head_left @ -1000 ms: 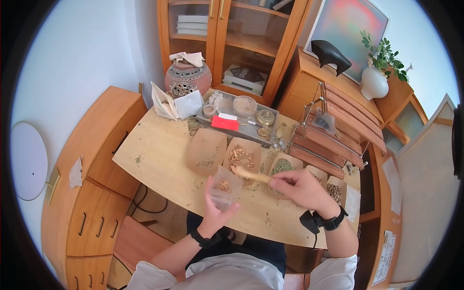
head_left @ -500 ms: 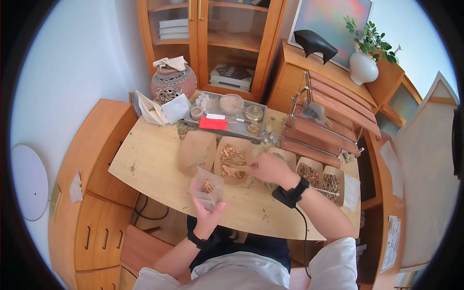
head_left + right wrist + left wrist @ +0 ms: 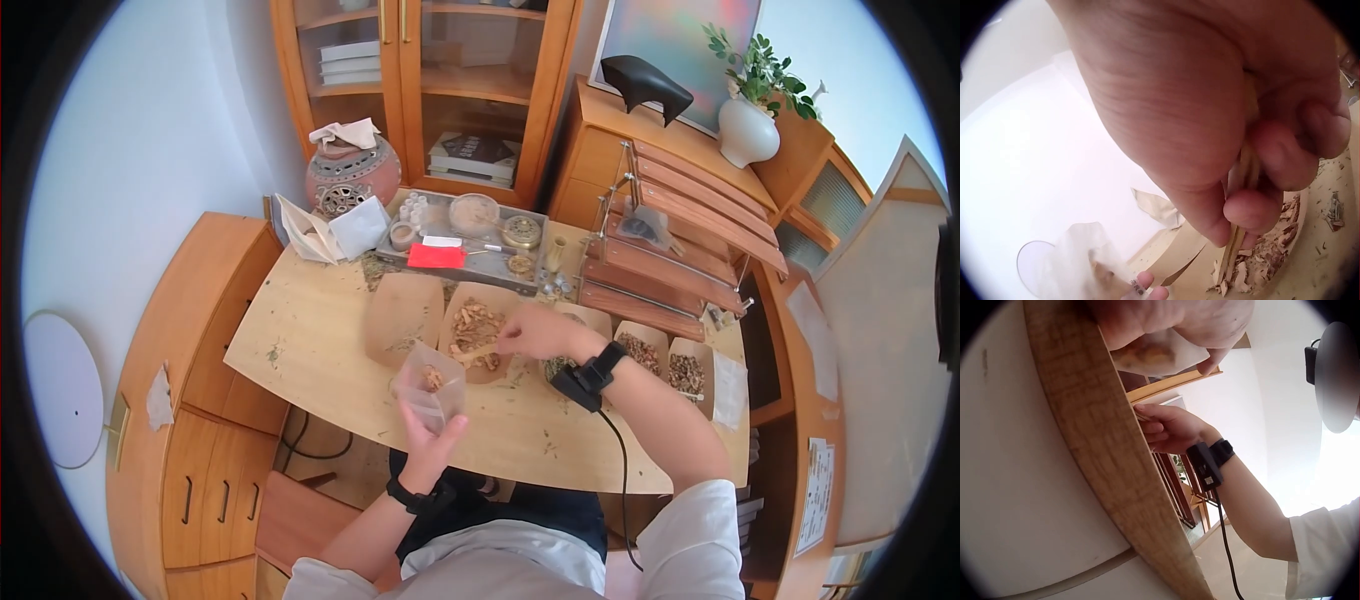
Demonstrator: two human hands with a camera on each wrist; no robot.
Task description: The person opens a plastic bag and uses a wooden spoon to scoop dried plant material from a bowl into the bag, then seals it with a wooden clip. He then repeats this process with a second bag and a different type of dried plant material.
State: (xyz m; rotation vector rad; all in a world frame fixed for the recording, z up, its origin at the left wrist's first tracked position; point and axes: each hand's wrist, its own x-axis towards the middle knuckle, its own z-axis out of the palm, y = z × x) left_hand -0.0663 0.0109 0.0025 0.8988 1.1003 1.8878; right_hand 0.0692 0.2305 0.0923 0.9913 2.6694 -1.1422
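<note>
The left hand point(image 3: 428, 447) holds a translucent bag point(image 3: 436, 398) with some brown pieces inside, its mouth facing up over the table's front part. The right hand point(image 3: 540, 332) pinches a light wooden tool point(image 3: 474, 353), whose tip is down among the brown chips point(image 3: 478, 322) in a paper tray. In the right wrist view, the right hand's thumb and fingers point(image 3: 1254, 211) grip the wooden tool point(image 3: 1230, 257) at the chips point(image 3: 1266, 265). In the left wrist view, the bag point(image 3: 1163, 353) is under the left hand point(image 3: 1172, 319), partly cut off by the frame.
Left of the chips stands a paper tray point(image 3: 403, 310) with few bits. Trays of green point(image 3: 556, 368) and brown pieces point(image 3: 686, 374) lie to the right. Behind are a grey tray point(image 3: 465, 272) with jars, a patterned pot point(image 3: 352, 178) and a wooden rack point(image 3: 655, 285).
The right hand has moved left with the wooden tool, from over the green tray's front to the brown chips. The left hand still holds the bag, and the head view has shifted.
</note>
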